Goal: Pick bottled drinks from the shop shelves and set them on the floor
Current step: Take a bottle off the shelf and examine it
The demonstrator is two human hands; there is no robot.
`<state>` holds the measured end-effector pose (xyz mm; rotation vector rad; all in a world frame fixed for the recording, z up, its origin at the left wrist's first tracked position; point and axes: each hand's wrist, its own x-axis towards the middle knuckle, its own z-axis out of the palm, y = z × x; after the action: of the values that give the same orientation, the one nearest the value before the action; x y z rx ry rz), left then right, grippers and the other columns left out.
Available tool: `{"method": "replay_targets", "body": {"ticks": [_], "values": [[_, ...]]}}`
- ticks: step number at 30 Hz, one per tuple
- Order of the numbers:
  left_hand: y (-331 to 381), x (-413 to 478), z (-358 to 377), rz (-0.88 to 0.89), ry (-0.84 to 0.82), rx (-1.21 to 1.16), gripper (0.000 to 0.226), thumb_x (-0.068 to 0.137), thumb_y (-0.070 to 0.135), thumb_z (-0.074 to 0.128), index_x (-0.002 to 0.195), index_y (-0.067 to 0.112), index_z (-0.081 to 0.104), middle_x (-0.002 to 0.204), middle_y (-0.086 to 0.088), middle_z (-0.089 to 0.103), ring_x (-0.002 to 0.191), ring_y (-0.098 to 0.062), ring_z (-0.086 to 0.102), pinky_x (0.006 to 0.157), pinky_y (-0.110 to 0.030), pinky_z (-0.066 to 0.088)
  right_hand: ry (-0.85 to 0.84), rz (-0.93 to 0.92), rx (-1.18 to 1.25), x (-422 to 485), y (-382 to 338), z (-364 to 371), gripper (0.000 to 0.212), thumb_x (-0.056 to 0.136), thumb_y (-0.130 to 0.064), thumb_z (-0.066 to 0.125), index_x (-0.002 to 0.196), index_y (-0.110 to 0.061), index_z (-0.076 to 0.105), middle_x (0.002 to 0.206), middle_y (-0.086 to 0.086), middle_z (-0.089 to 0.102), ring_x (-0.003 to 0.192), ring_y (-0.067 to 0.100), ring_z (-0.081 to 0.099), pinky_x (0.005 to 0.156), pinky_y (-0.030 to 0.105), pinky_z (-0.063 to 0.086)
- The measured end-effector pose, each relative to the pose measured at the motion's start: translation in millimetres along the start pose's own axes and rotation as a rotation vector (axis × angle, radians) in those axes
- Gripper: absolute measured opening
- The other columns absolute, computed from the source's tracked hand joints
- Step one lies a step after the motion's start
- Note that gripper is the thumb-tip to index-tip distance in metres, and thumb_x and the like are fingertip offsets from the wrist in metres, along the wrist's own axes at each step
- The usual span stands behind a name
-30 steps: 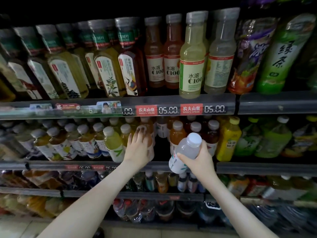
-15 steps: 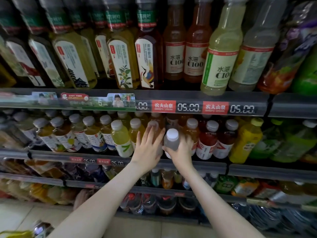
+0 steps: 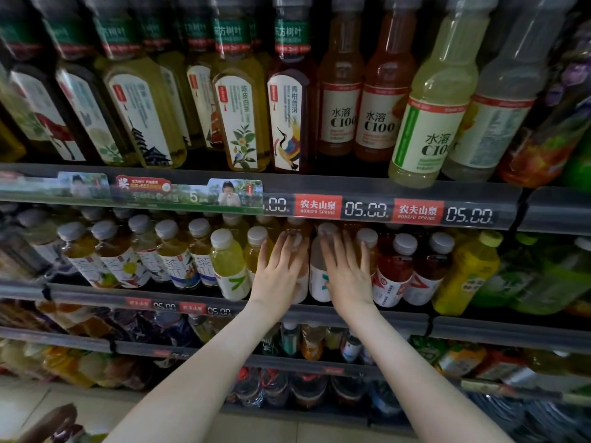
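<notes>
Bottled drinks: stood upright in a packed row on the middle shelf, most with white caps, across the centre of the view.

Pale bottle: cloudy whitish contents, white label with a small green and orange mark, white cap. It is placed mid-row, touching its neighbours. Its upper part is covered by the right hand, which is laid flat with the fingers straight and close together; nothing is gripped.

Orange bottle: set at 9 o'clock of the pale bottle and touching it; the cap is blurred. The left hand is laid flat on its front, fingers extended, thumb spread toward 9 o'clock; nothing is clasped.

Yellow-green bottle: just beside the left hand, at its 9 o'clock.

Red bottles: two, at 3 o'clock of the right hand.

Yellow bottle: yellow cap, further toward 3 o'clock.

Tall tea bottles and C100 bottles: kept on the shelf at 12 o'clock, above a price strip marked 05.00.

Floor: pale tiles, seen at 7 o'clock.
</notes>
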<state>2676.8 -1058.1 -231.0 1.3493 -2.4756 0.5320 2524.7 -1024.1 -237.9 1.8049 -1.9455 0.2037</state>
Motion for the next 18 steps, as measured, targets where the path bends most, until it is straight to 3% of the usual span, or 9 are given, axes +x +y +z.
{"method": "replay_targets", "body": {"ticks": [3,6,8,12,15,16,18], "values": [[2,3,6,-0.014,0.008,0.021,0.093,0.051,0.028,0.091,0.133,0.005,0.055,0.131,-0.023,0.055,0.123,-0.037,0.053,0.101,-0.056,0.041,-0.059,-0.004,-0.031,8,-3,-1,0.108,0.051,-0.036,0.090,0.145,-0.015,0.041,0.143,0.009,0.050,0.133,0.023,0.047,0.113,0.048,0.022],[6,5,11,-0.022,0.022,0.007,0.091,0.053,0.026,0.090,0.133,0.002,0.054,0.130,-0.025,0.055,0.122,-0.039,0.053,0.100,-0.054,0.044,-0.143,0.026,-0.063,19,-3,-3,0.117,0.070,-0.036,0.080,0.151,-0.013,-0.001,0.157,0.007,0.029,0.144,0.023,0.028,0.111,0.051,-0.011],[7,6,12,-0.028,0.041,-0.007,0.091,0.053,0.024,0.090,0.133,0.001,0.053,0.130,-0.025,0.056,0.121,-0.039,0.054,0.099,-0.052,0.046,-0.207,0.029,-0.094,27,-4,-3,0.116,0.080,-0.034,0.072,0.145,-0.007,-0.020,0.160,0.009,0.016,0.147,0.026,0.017,0.105,0.051,-0.023],[2,9,16,-0.016,0.080,-0.019,0.084,0.057,0.020,0.088,0.132,0.000,0.054,0.127,-0.024,0.058,0.119,-0.040,0.056,0.094,-0.053,0.049,-0.269,0.016,-0.146,32,-7,-3,0.104,0.087,-0.031,0.066,0.151,-0.001,-0.010,0.160,0.012,0.012,0.148,0.028,0.012,0.105,0.052,-0.023],[1,12,20,-0.014,0.094,-0.025,0.084,0.058,0.022,0.087,0.132,0.001,0.054,0.126,-0.024,0.058,0.118,-0.039,0.056,0.093,-0.052,0.050,-0.229,0.005,-0.196,26,-12,-3,0.093,0.074,-0.030,0.074,0.151,-0.009,0.027,0.152,0.010,0.038,0.141,0.025,0.034,0.116,0.050,0.004],[1,11,22,-0.015,0.108,-0.029,0.083,0.059,0.020,0.086,0.133,0.001,0.053,0.126,-0.024,0.058,0.118,-0.039,0.056,0.093,-0.053,0.050,-0.198,0.013,-0.194,26,-13,-2,0.092,0.070,-0.029,0.076,0.149,-0.011,0.032,0.149,0.008,0.042,0.139,0.024,0.038,0.116,0.049,0.009],[2,11,24,-0.019,0.119,-0.037,0.081,0.060,0.020,0.085,0.133,0.001,0.053,0.128,-0.024,0.057,0.120,-0.039,0.054,0.095,-0.054,0.048,-0.221,0.027,-0.175,29,-13,5,0.097,0.078,-0.025,0.070,0.153,-0.008,0.011,0.156,0.011,0.028,0.144,0.026,0.026,0.115,0.051,-0.002]]}}
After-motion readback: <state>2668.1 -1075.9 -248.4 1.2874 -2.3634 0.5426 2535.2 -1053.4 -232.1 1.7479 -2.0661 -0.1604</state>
